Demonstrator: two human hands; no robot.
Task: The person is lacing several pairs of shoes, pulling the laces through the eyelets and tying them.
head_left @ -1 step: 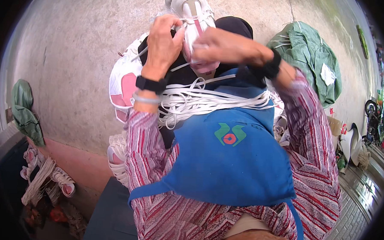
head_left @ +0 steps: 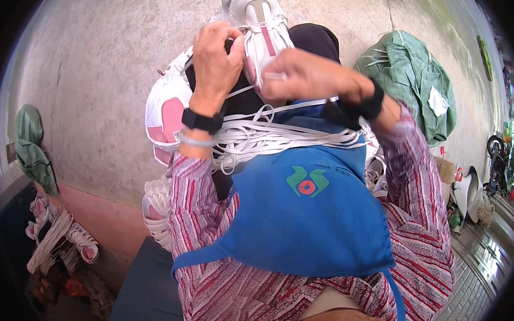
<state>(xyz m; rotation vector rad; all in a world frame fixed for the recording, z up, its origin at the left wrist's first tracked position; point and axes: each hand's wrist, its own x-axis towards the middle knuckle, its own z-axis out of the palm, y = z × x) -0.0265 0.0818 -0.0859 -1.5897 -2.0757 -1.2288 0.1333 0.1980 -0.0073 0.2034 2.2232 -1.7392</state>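
Observation:
A white sneaker (head_left: pixel 267 49) with pink panels lies between my knees, its toe pointing away from me. My left hand (head_left: pixel 216 58) is beside the shoe's left edge, with fingers curled and thumb raised; whatever it grips is hidden. Over the heel end, my right hand (head_left: pixel 301 76) is closed and smeared by motion, and I cannot make out what it holds. A bundle of white shoelaces (head_left: pixel 269 135) lies across my lap on the blue apron (head_left: pixel 317 232). Single lace strands run from near the shoe's heel.
Another white and pink shoe (head_left: pixel 170 113) is left of my leg, with more laced shoes (head_left: pixel 158 208) nearer me. A green sack (head_left: pixel 412 87) stands on the right; another green bundle (head_left: pixel 33 145) lies far left. Shoes and laces (head_left: pixel 52 243) sit at lower left.
My right hand has shifted slightly toward me and away from the sneaker's laced part. The left hand has barely moved.

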